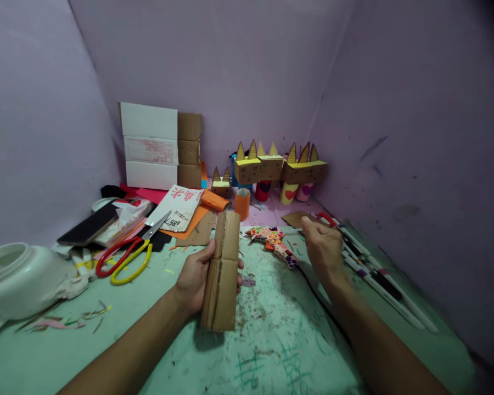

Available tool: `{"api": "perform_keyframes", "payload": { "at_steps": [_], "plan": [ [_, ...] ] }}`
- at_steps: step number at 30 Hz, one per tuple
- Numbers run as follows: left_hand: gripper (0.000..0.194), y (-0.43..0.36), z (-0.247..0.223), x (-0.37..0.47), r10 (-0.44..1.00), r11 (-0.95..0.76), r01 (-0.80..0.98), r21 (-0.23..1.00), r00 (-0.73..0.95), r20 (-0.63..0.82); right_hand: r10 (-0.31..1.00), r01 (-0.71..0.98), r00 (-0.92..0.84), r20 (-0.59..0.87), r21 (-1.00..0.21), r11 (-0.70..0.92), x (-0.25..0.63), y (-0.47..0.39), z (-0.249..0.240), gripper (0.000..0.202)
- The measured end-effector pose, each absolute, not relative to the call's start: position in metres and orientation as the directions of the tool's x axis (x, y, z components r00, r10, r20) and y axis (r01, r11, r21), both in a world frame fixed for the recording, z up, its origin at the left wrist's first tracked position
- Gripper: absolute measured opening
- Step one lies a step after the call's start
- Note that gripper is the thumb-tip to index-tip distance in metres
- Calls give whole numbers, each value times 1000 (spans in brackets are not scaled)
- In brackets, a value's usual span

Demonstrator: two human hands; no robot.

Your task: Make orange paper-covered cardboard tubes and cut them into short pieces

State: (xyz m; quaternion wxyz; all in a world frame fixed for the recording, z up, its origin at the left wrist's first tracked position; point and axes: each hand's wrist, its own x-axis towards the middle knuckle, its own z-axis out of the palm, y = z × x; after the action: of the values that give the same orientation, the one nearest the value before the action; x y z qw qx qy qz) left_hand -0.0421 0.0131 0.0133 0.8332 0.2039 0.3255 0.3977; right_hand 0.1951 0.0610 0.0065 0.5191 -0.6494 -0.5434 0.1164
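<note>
My left hand (pixel 195 277) is wrapped round a folded length of brown cardboard (pixel 223 274), creased across the middle, held upright above the green table. My right hand (pixel 323 247) is farther right, its fingers curled; their tips and anything in them are hidden. Just left of it lies a hot glue gun (pixel 276 244) covered in a colourful pattern, its nozzle pointing left. A white glue stick (pixel 292 231) runs from its rear toward my right fingers; whether they touch it I cannot tell. A flat cardboard piece (pixel 294 219) lies just beyond that hand.
Red-and-yellow scissors (pixel 138 252) lie left, by papers and a lettered card (pixel 179 207). A white pot-like vessel (pixel 28 280) stands far left. Orange tubes (pixel 242 204) and cardboard figures with pointed ears (pixel 304 173) line the back. Several pens (pixel 379 280) lie along the right wall.
</note>
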Motion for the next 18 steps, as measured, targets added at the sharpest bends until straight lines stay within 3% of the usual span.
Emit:
{"api": "perform_keyframes", "payload": {
  "at_steps": [7, 12, 18],
  "plan": [
    [50, 13, 17, -42, 801, 598, -555, 578, 444, -402, 918, 724, 289, 273, -690, -22, 201, 65, 3, 29],
    [50, 13, 15, -42, 798, 602, -568, 561, 453, -398, 984, 788, 178, 25, -603, -128, 193, 62, 2, 42],
    [51, 13, 12, -45, 811, 583, -584, 564, 456, -366, 987, 631, 108, -121, -759, -162, 181, 63, 5, 34]
  ]
}}
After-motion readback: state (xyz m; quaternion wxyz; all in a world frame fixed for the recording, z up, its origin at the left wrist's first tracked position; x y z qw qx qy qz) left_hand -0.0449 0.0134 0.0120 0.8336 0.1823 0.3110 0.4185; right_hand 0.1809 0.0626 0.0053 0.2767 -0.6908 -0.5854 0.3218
